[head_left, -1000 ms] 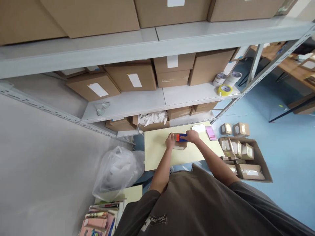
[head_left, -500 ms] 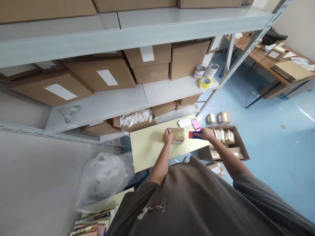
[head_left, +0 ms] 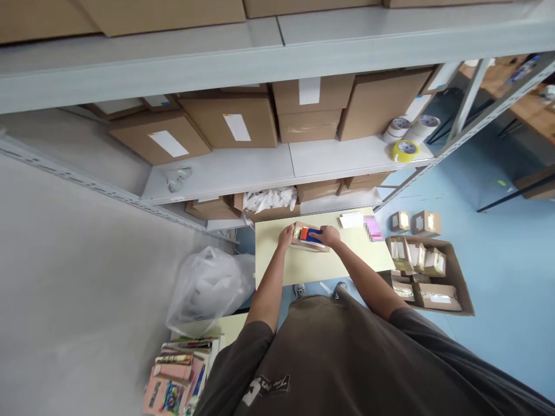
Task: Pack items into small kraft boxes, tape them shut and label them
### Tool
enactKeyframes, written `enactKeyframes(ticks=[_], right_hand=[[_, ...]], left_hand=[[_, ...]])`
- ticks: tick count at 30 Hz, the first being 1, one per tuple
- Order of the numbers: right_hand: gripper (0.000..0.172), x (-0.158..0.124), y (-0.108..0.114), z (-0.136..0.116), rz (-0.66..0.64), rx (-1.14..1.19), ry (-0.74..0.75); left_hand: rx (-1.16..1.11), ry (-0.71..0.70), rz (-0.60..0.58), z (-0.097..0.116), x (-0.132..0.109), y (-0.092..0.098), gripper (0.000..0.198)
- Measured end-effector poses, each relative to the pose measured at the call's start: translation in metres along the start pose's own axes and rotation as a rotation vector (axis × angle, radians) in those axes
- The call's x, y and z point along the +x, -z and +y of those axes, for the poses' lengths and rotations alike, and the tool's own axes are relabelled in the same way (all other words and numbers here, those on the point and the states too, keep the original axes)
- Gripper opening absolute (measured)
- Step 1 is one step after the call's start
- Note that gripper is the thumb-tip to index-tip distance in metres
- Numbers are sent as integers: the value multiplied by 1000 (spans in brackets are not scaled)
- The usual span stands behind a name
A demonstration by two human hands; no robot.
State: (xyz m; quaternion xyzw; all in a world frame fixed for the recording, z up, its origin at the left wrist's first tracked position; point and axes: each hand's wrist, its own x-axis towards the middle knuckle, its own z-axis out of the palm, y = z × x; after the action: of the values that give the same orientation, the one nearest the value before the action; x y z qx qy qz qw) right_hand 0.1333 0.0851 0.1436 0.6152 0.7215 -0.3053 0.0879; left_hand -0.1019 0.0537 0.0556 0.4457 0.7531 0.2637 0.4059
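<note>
A small cardboard box lies on the pale yellow table, with shiny clear tape on its top near the left end. The left end of the box is in the grip of my left hand, its fingers closed around the edge. My right hand is wrapped round the handle of a blue and orange tape dispenser. The dispenser's orange head rests over the box top, close to my left hand. My right hand partly covers the box's right end.
White paper and a pink item lie at the yellow table's right. A large carton of small boxes stands on the floor. Shelving ahead holds cartons and tape rolls. A plastic bag sits left.
My right hand has brought the tape dispenser leftward from beyond the box's right end onto its top. My left hand keeps its hold. The camera view has shifted.
</note>
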Motion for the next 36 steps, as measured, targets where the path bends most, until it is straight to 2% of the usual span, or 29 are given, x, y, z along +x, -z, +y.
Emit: enactKeyframes(ticks=[2, 4, 8, 11, 14, 18, 21, 22, 24, 26, 28, 32, 36], right_hand=[[71, 7, -5, -12, -33, -43, -5], [72, 8, -5, -13, -68, -93, -22], [72, -2, 0, 9, -100, -123, -61], [71, -14, 6, 36, -85, -122, -69], [70, -27, 19, 77, -48, -132, -77], [70, -59, 53, 168, 1, -228, -199], [65, -88, 78, 232, 0, -277, -294], [64, -94, 83, 245, 6, -276, -311], [63, -100, 86, 255, 6, -278, -331], [64, -97, 84, 246, 6, -260, -327], [66, -88, 79, 224, 20, -221, -307], [66, -67, 73, 160, 75, -185, -224], [68, -44, 70, 86, 109, -166, -124]], left_hand=[[23, 39, -71, -4, -6, -9, 47], [59, 108, -112, -8, -15, -27, 49], [81, 115, -89, -8, -35, -74, 53], [128, 84, -43, 1, -46, -105, 52], [187, 77, -18, 15, -51, -130, 51], [234, 67, -9, 29, -53, -151, 46], [224, 49, -2, 29, -52, -156, 46], [218, 46, -6, 28, -51, -155, 46], [200, 49, -11, 22, -48, -150, 46], [164, 57, -14, 14, -41, -140, 48], [104, 67, -33, 3, -32, -125, 51], [20, 153, -63, -18, -16, -88, 54], [21, 248, 20, -28, -11, -51, 46]])
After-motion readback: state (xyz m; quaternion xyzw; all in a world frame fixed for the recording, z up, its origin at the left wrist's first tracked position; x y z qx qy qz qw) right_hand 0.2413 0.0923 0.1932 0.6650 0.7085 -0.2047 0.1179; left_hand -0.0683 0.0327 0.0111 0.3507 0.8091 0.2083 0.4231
